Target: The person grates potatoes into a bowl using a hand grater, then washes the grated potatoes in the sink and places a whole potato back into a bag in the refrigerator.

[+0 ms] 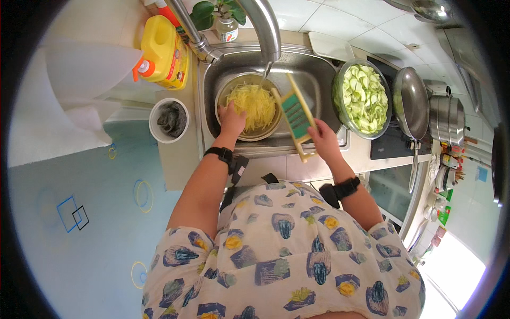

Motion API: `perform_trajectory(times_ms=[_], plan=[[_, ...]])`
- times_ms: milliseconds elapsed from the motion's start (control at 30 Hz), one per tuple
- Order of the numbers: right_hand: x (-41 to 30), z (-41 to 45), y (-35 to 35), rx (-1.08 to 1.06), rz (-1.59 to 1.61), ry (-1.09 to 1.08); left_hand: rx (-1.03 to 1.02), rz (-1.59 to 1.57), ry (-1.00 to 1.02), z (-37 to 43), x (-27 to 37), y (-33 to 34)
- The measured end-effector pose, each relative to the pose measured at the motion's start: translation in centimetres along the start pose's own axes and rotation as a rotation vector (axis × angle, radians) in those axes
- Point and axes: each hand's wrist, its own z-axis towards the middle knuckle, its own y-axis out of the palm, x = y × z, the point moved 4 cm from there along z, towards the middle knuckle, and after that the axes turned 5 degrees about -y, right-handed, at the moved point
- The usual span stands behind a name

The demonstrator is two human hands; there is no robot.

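Note:
Pale yellow shreds, likely potato, (255,105) fill a round metal bowl (218,89) in the left part of the stainless steel sink (322,85). My left hand (232,119) reaches over the bowl's near left rim, its fingertips among the shreds and partly hidden. Water from the faucet (267,36) runs down into the bowl. My right hand (324,139) grips the frame of a grater (297,113) with a green panel and a light yellow frame. The grater is held tilted over the sink, to the right of the bowl and apart from it.
Right of the sink stands a large clear bowl of sliced green vegetable (364,99), beside a frying pan (412,103) and a steamer pot (446,119). On the left are a yellow pump jug (161,52) and a white tub (153,129) holding a dark scrubber. A plant jar (227,31) stands behind.

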Motion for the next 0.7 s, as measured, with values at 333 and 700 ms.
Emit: perform_trajectory(times_ms=[333,700], plan=[[1.4,-4.2,-3.0,0.134,0.181,0.215,-0.356,0.861,0.257,-3.1,5.3,5.0],[-8.5,-3.0,-4.3,0.277,-0.063,-0.154,-0.136,0.725,0.406,-3.9,4.4,-0.3]])
